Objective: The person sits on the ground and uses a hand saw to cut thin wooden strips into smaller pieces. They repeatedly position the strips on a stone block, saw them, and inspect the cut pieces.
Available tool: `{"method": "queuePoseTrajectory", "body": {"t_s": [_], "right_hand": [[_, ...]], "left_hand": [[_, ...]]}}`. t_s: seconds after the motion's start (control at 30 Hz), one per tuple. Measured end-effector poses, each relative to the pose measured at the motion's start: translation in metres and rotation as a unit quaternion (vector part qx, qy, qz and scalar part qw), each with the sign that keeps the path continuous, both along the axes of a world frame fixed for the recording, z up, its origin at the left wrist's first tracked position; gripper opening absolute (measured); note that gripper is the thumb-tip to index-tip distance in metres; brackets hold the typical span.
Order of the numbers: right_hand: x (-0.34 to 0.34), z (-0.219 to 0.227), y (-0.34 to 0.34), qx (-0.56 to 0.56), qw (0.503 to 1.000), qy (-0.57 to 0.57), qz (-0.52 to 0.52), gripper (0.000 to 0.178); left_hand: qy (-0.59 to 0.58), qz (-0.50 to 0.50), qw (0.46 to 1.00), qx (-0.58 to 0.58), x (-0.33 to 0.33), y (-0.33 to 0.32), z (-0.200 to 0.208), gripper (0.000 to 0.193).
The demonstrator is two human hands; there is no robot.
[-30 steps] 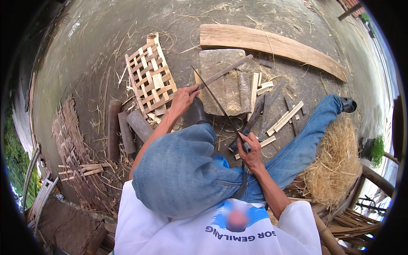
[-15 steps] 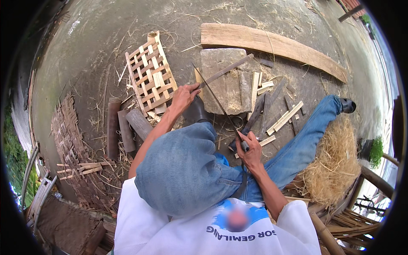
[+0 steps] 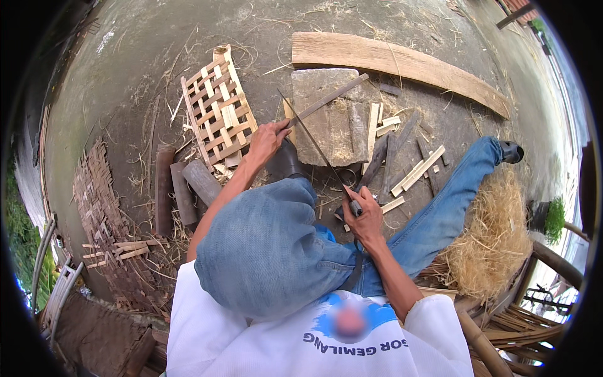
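Observation:
My left hand (image 3: 266, 143) is closed on the near end of a narrow dark bamboo strip (image 3: 333, 96), which slants across a rough stone block (image 3: 320, 138). My right hand (image 3: 364, 217) grips the dark handle of what looks like a hand saw (image 3: 314, 139). Its long thin blade, seen nearly edge-on, points away to the left and crosses the strip just past my left fingers. Whether its edge is cutting into the strip cannot be made out. My black left boot (image 3: 286, 160) stands against the block, below my left hand.
A woven bamboo panel (image 3: 220, 110) lies to the left, with bamboo tube pieces (image 3: 164, 188) nearer me. A curved wooden plank (image 3: 402, 66) lies beyond the block. Cut strips (image 3: 418, 169) scatter to its right, and a heap of shavings (image 3: 490, 245) sits beside my right leg.
The whole view has shifted slightly. My right hand and the saw have moved a little forward. My left hand keeps its hold on the strip.

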State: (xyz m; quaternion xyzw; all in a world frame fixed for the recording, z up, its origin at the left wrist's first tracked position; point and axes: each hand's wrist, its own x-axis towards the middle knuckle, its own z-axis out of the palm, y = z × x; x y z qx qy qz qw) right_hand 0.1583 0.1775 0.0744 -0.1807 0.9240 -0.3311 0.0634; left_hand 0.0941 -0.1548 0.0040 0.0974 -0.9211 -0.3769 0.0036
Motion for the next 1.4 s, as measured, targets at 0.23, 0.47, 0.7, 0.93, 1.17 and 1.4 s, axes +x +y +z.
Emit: {"method": "queuePoseTrajectory", "body": {"t_s": [0.23,0.47,0.7,0.93,1.17,1.4], "right_hand": [[0.0,0.009,0.004,0.017,1.0,-0.009,-0.007,0.041],[0.004,0.005,0.009,0.004,1.0,-0.002,-0.006,0.04],[-0.019,0.011,-0.026,-0.081,0.996,0.012,-0.031,0.029],[-0.034,0.014,0.026,-0.135,0.968,0.129,-0.17,0.02],[-0.052,-0.03,0.079,0.033,0.937,0.064,-0.341,0.024],[-0.041,-0.051,0.068,0.187,0.958,-0.013,-0.217,0.047]], "left_hand": [[-0.058,-0.017,0.998,-0.015,-0.004,0.003,0.013,0.036],[0.027,-0.025,0.999,-0.007,-0.001,-0.002,-0.003,0.032],[0.011,-0.021,1.0,0.003,-0.002,-0.003,-0.01,0.032],[0.067,-0.015,0.997,0.027,0.011,0.021,0.006,0.042],[0.076,-0.009,0.993,0.086,0.013,0.035,0.032,0.042],[-0.021,0.066,0.944,0.323,0.004,0.042,0.054,0.04]]}}
